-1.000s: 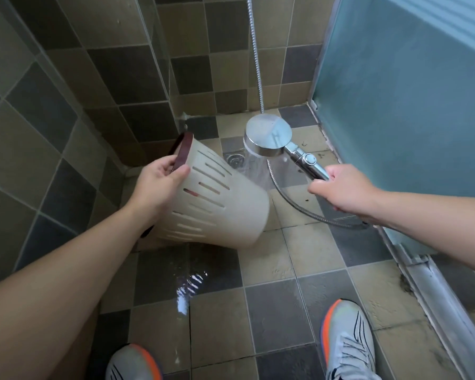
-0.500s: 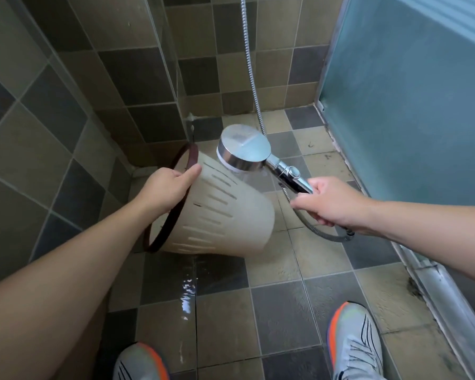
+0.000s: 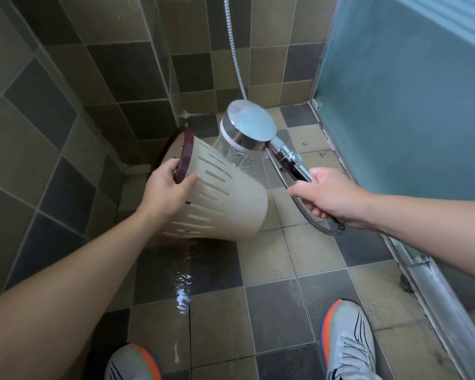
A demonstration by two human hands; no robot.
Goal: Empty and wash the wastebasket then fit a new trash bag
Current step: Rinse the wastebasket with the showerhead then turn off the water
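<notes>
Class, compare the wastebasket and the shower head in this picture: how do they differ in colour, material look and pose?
The wastebasket is matte cream with slots and a dark red rim; the shower head is shiny chrome. The wastebasket is tipped on its side, mouth towards the wall; the shower head faces down and sprays water. The left hand holds the wastebasket at its rim; the right hand has its grip on the shower head's handle. Both are held above the wet tiled floor.

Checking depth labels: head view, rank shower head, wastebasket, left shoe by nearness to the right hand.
1. Shower head: up-left of the right hand, on the handle it grips.
2. Wastebasket: to its left, tilted, held by the left hand.
3. Left shoe: bottom edge, far lower left.
</notes>
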